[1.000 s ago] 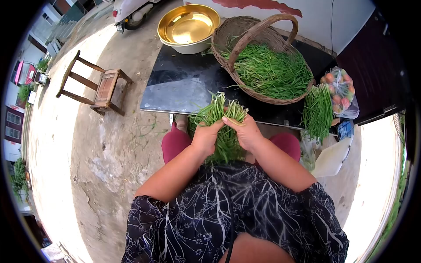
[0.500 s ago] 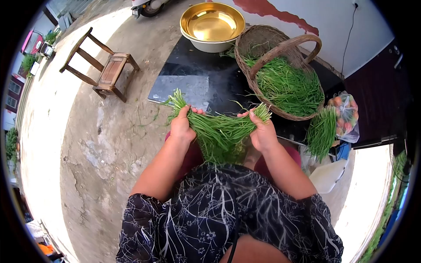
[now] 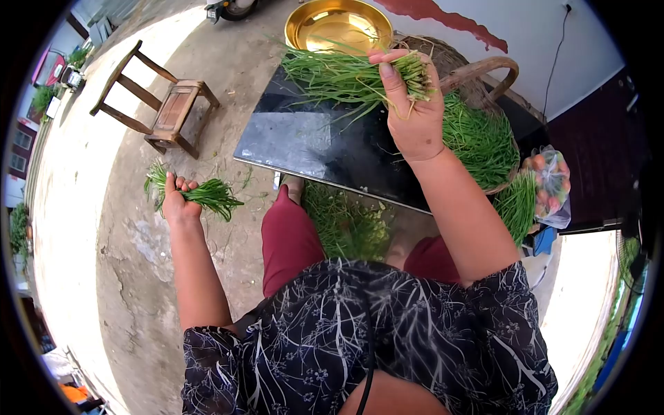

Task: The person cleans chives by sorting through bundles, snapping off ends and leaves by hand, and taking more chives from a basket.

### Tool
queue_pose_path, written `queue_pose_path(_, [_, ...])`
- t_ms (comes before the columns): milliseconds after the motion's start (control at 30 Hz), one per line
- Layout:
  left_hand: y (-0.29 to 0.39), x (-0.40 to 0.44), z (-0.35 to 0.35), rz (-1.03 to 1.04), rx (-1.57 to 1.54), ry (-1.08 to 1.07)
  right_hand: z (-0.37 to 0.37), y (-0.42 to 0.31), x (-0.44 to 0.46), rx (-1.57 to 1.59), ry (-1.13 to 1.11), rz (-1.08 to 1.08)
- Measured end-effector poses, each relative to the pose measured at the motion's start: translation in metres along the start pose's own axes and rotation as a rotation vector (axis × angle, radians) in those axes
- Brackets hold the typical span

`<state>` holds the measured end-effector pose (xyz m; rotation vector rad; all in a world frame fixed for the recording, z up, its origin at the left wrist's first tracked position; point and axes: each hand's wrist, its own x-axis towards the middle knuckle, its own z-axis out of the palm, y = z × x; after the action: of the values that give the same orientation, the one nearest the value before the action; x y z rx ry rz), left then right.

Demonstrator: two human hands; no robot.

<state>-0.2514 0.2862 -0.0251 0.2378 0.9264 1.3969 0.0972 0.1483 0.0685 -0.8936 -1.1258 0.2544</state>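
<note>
My right hand (image 3: 420, 121) is raised over the black table, closed around the pale cut ends of a bunch of long green chives (image 3: 328, 72). Their leaves stretch leftward in front of the golden basin (image 3: 339, 28). Out to the left, above the concrete floor, my left hand (image 3: 178, 206) grips a smaller bunch of chives (image 3: 218, 197) whose leaves hang to the right. A wicker basket (image 3: 512, 72) holds more chives (image 3: 474, 138), partly hidden behind my right hand and forearm. Another bundle of chives (image 3: 517, 207) lies beside the basket.
The black table (image 3: 277, 149) has a glossy top and a near edge in front of my knees. Loose greens (image 3: 339, 218) lie on the ground between my legs. A wooden chair (image 3: 176, 114) stands at left. A plastic bag of round reddish produce (image 3: 548, 180) sits at right.
My hands held one stretch of chives between them over my lap; now they are far apart, each with its own bunch. The left moved left and down, the right up over the table.
</note>
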Motion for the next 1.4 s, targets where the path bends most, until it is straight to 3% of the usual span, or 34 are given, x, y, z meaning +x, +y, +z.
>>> queue_pose_path(33, [0.006, -0.001, 0.001, 0.029, 0.016, -0.012, 0.004, 0.005, 0.000, -0.100, -0.068, -0.178])
queue_pose_path(100, [0.009, -0.002, 0.001, 0.052, 0.037, -0.030, 0.000, 0.031, -0.018, -0.291, -0.267, -0.291])
queue_pose_path(167, [0.009, -0.002, 0.002, 0.040, 0.057, -0.045, -0.022, 0.064, -0.049, -0.647, -0.581, -0.259])
queue_pose_path(233, [0.004, -0.004, 0.007, 0.036, 0.076, -0.046, -0.058, 0.100, -0.093, -0.978, -0.873, 0.036])
queue_pose_path(300, [-0.003, -0.008, 0.013, 0.002, 0.128, -0.097, -0.090, 0.107, -0.120, -1.086, -1.082, 0.371])
queue_pose_path(433, [-0.025, -0.027, 0.046, 0.029, 0.351, -0.211, -0.113, 0.091, -0.137, -1.109, -1.051, 0.469])
queue_pose_path(500, [-0.045, -0.030, 0.063, 0.186, 0.576, -0.377, -0.112, 0.074, -0.135, -1.184, -1.091, 0.532])
queue_pose_path(567, [-0.069, -0.035, 0.078, 0.540, 1.079, -0.532, -0.116, 0.059, -0.142, -1.157, -1.053, 0.502])
queue_pose_path(667, [-0.123, -0.030, 0.094, 0.560, 1.279, -0.684, -0.123, 0.040, -0.162, -1.102, -0.939, 0.441])
queue_pose_path(733, [-0.157, -0.029, 0.099, 1.476, 1.524, -1.136, -0.135, 0.023, -0.182, -1.067, -0.860, 0.389])
queue_pose_path(833, [-0.192, -0.039, 0.102, 1.586, 1.660, -1.497, -0.163, -0.015, -0.202, -1.069, -0.777, 0.379])
queue_pose_path(900, [-0.210, -0.019, 0.090, 1.571, 1.708, -1.617, -0.184, -0.042, -0.218, -1.163, -0.672, 0.425])
queue_pose_path(967, [-0.220, -0.010, 0.085, 1.479, 2.030, -1.498, -0.209, -0.072, -0.236, -1.259, -0.572, 0.415])
queue_pose_path(1033, [-0.220, -0.007, 0.096, 0.838, 2.265, -1.297, -0.233, -0.101, -0.255, -1.360, -0.309, 0.432])
queue_pose_path(1100, [-0.220, 0.003, 0.103, 0.685, 2.341, -1.344, -0.253, -0.128, -0.278, -1.374, -0.066, 0.507])
queue_pose_path(1267, [-0.208, -0.024, 0.124, 0.600, 2.640, -1.373, -0.294, -0.157, -0.359, -1.411, 0.407, 0.749])
queue_pose_path(1400, [-0.202, -0.018, 0.124, 0.619, 2.646, -1.344, -0.305, -0.178, -0.395, -1.372, 0.537, 0.878])
